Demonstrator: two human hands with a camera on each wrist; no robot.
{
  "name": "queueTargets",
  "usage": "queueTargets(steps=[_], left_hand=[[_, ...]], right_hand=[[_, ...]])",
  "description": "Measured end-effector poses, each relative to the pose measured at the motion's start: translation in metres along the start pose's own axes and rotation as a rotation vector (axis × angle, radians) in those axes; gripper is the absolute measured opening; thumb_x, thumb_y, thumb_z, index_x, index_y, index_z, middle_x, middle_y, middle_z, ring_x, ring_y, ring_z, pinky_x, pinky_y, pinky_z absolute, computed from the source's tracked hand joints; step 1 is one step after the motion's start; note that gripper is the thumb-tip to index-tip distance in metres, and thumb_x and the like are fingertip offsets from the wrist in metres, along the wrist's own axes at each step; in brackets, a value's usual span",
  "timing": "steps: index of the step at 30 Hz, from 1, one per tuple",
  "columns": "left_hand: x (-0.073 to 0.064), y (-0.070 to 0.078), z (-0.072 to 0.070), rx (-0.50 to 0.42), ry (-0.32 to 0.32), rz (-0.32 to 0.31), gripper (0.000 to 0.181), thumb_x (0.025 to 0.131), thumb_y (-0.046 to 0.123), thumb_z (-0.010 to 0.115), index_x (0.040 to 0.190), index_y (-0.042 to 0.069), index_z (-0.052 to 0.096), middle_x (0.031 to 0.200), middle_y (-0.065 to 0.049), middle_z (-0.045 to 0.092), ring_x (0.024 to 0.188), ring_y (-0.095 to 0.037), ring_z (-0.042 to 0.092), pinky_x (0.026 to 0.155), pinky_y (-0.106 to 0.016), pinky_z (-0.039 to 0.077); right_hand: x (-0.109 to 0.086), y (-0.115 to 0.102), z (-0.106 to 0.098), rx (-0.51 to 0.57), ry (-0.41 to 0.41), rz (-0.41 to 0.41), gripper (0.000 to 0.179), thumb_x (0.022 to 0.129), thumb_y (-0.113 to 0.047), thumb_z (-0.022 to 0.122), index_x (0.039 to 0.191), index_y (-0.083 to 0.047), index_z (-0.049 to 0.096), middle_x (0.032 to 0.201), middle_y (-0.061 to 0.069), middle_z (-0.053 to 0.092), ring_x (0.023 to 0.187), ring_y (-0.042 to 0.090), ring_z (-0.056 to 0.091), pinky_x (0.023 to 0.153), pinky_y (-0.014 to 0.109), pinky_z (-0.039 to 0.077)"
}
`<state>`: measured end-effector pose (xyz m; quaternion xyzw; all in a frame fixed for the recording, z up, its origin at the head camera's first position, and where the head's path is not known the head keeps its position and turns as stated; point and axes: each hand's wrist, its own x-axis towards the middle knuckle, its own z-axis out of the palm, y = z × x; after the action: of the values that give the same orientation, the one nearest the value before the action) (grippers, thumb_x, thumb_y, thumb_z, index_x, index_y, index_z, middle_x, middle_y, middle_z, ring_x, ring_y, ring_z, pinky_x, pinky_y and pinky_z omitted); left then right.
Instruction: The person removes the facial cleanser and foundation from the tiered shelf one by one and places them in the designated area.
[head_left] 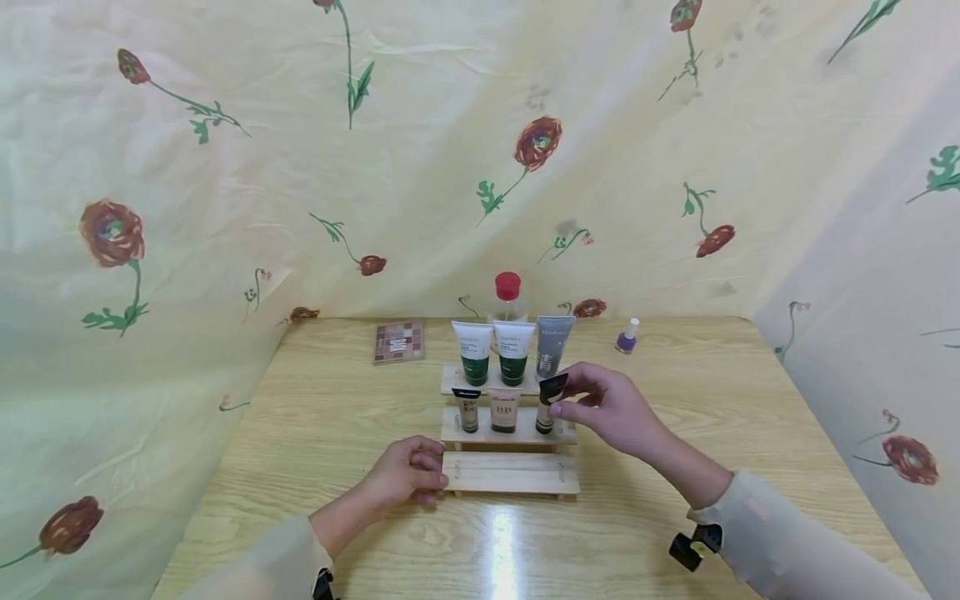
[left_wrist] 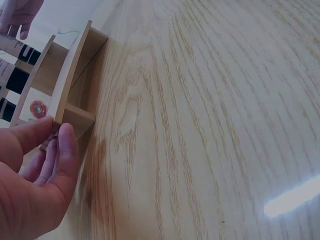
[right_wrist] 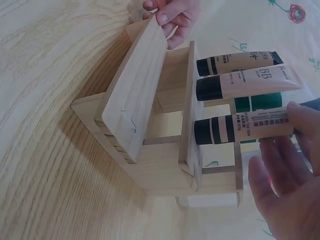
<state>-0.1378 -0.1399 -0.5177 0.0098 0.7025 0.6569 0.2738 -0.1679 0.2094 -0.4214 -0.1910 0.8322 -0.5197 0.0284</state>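
Right hand pinches black-ended tube at right of wooden rack, middle tier — left hand grips bottom tier, left end.

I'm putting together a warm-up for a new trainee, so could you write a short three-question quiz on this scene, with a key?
1. How many tubes stand on the top tier?
2. True or false: the left hand grips the left end of the bottom tier.
3. Which does the right hand hold?
a) the purple bottle
b) a tube with a black upper end
c) the square palette

Key: 1. Three. 2. True. 3. b.
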Motion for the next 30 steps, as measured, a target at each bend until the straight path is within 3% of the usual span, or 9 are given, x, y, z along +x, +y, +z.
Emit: queueTargets(steps=[10, 16, 24, 30], left_hand=[[0.0, -0.004, 0.002, -0.004, 0.01, -0.009, 0.042, 0.088, -0.002, 0.076, 0.123, -0.011, 0.054, 0.095, -0.012, 0.07, 0.074, -0.02, 0.073, 0.068, -0.036, 0.067], [-0.001, -0.003, 0.001, -0.006, 0.035, -0.01, 0.041, 0.088, -0.004, 0.076, 0.123, -0.011, 0.055, 0.096, -0.011, 0.067, 0.08, -0.02, 0.072, 0.075, -0.037, 0.067], [-0.002, -0.002, 0.001, -0.007, 0.041, -0.008, 0.05, 0.088, -0.004, 0.076, 0.132, -0.012, 0.052, 0.097, -0.011, 0.067, 0.079, -0.019, 0.072, 0.073, -0.036, 0.067], [-0.002, -0.001, 0.002, -0.008, 0.038, -0.015, 0.051, 0.088, -0.004, 0.076, 0.134, -0.012, 0.053, 0.098, -0.012, 0.065, 0.079, -0.018, 0.071, 0.072, -0.035, 0.066]], right_hand=[[-0.006, -0.005, -0.014, -0.051, 0.072, -0.032, 0.02, 0.091, -0.014, 0.079, 0.11, -0.01, 0.071, 0.107, 0.007, 0.075, 0.094, 0.013, 0.071, 0.078, 0.028, 0.063], [-0.005, -0.002, -0.042, -0.007, 0.142, 0.063, 0.027, 0.094, -0.021, 0.077, 0.115, -0.005, 0.072, 0.103, 0.005, 0.073, 0.087, 0.013, 0.072, 0.076, 0.03, 0.065], [0.003, 0.045, -0.067, 0.229, 0.161, 0.278, 0.056, 0.098, -0.026, 0.073, 0.138, 0.009, 0.056, 0.106, -0.009, 0.07, 0.094, 0.009, 0.072, 0.082, 0.038, 0.066], [0.004, 0.081, -0.066, 0.228, 0.111, 0.387, 0.054, 0.098, -0.021, 0.072, 0.137, 0.011, 0.053, 0.105, -0.003, 0.074, 0.091, 0.012, 0.073, 0.082, 0.041, 0.066]])
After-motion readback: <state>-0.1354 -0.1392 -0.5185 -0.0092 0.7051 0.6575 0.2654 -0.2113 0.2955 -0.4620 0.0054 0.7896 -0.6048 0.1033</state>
